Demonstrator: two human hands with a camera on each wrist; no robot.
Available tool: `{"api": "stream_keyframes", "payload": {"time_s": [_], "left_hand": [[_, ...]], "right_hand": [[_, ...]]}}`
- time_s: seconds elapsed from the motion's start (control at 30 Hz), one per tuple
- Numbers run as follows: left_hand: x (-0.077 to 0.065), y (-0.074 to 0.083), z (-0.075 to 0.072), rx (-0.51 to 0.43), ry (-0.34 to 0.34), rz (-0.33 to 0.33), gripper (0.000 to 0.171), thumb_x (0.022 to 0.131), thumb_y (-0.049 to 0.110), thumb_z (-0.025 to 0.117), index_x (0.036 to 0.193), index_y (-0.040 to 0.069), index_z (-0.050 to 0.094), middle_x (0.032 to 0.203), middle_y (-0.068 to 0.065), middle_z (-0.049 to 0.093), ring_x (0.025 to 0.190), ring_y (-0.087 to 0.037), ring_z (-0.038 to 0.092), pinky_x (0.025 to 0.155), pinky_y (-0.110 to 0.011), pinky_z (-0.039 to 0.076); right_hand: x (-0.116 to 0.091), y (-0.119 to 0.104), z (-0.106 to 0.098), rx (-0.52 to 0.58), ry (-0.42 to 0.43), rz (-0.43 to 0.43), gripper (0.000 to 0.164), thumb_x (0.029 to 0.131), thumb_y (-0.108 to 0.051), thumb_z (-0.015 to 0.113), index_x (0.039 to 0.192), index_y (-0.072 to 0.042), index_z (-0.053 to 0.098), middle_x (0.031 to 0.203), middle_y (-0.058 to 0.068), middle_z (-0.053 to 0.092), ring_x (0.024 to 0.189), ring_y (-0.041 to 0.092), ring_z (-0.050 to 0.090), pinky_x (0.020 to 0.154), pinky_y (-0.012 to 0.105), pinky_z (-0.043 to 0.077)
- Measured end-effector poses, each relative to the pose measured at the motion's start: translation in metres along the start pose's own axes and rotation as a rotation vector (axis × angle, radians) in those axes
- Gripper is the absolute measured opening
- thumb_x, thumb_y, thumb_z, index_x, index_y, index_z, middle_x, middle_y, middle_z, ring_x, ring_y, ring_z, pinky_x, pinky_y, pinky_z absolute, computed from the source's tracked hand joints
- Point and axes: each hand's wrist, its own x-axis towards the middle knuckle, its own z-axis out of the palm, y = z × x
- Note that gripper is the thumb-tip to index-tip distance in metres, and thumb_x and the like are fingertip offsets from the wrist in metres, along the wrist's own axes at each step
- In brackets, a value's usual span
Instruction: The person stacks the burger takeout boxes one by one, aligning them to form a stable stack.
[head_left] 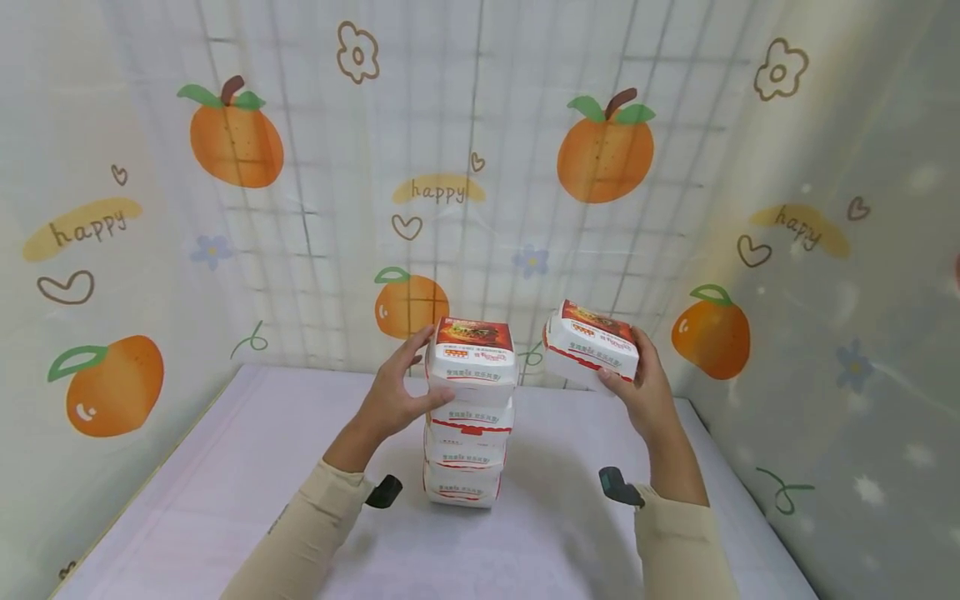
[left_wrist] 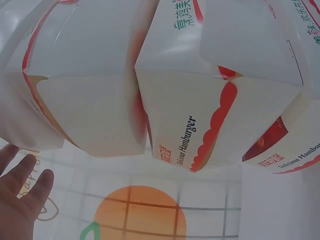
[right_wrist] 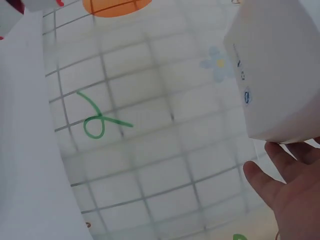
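Note:
A stack of white and red hamburger boxes (head_left: 467, 446) stands on the table, the boxes slightly out of line. My left hand (head_left: 395, 385) is at the left side of the top hamburger box (head_left: 474, 358), thumb at its front face and fingers by its far left edge. In the left wrist view, straight, spread fingers (left_wrist: 37, 192) show beside the boxes' printed sides (left_wrist: 195, 120). To the right of the stack, my right hand (head_left: 637, 385) grips another hamburger box (head_left: 588, 346) by its right end, tilted and raised off the table. Its plain underside (right_wrist: 280, 75) fills the right wrist view's upper right.
The table (head_left: 300, 417) has a pale cover. Behind it hangs a curtain (head_left: 517, 125) printed with oranges, over a wire grid. Another curtain side (head_left: 862, 333) closes in the right. A small dark wrist device (head_left: 384, 492) sits at each sleeve cuff.

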Motion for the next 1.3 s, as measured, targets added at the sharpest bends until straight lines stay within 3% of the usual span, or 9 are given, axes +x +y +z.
{"api": "stream_keyframes", "payload": {"time_s": [0.2, 0.43, 0.67, 0.9, 1.3], "left_hand": [[0.000, 0.001, 0.000, 0.005, -0.002, 0.001, 0.089, 0.082, 0.041, 0.076, 0.153, 0.012, 0.030, 0.154, -0.003, 0.034, 0.138, -0.019, 0.032, 0.103, -0.053, 0.038], [0.001, 0.003, -0.001, 0.008, 0.007, -0.012, 0.088, 0.081, 0.039, 0.077, 0.153, 0.016, 0.031, 0.153, 0.004, 0.035, 0.137, -0.017, 0.033, 0.103, -0.048, 0.039], [0.003, 0.002, 0.000, 0.025, 0.008, 0.009, 0.089, 0.082, 0.045, 0.076, 0.153, 0.016, 0.031, 0.153, 0.003, 0.035, 0.138, -0.019, 0.033, 0.103, -0.053, 0.039], [0.004, 0.004, -0.001, 0.048, 0.011, -0.007, 0.090, 0.081, 0.046, 0.076, 0.153, 0.015, 0.032, 0.153, 0.004, 0.035, 0.138, -0.017, 0.033, 0.104, -0.048, 0.039], [0.005, 0.009, -0.004, 0.037, 0.012, 0.009, 0.089, 0.081, 0.045, 0.076, 0.153, 0.018, 0.031, 0.154, 0.000, 0.035, 0.138, -0.018, 0.033, 0.104, -0.048, 0.039]], "right_hand": [[0.005, -0.006, 0.006, 0.057, -0.018, -0.055, 0.082, 0.090, -0.007, 0.066, 0.155, -0.018, 0.018, 0.144, 0.016, 0.035, 0.117, 0.022, 0.046, 0.091, 0.020, 0.047], [0.009, -0.012, 0.011, 0.084, -0.028, -0.079, 0.080, 0.091, -0.006, 0.065, 0.155, -0.019, 0.021, 0.143, 0.016, 0.038, 0.115, 0.022, 0.049, 0.091, 0.021, 0.047], [0.013, -0.023, 0.018, 0.088, -0.035, -0.091, 0.082, 0.090, -0.005, 0.065, 0.156, -0.017, 0.018, 0.146, 0.016, 0.035, 0.116, 0.022, 0.046, 0.092, 0.020, 0.047], [0.021, -0.034, 0.028, 0.069, -0.039, -0.094, 0.086, 0.088, -0.011, 0.069, 0.156, -0.023, 0.017, 0.152, 0.008, 0.030, 0.123, 0.024, 0.043, 0.094, 0.022, 0.046], [0.029, -0.048, 0.051, 0.073, -0.094, -0.103, 0.089, 0.086, -0.016, 0.071, 0.156, -0.023, 0.016, 0.148, 0.008, 0.035, 0.124, 0.028, 0.045, 0.094, 0.029, 0.048]]}}
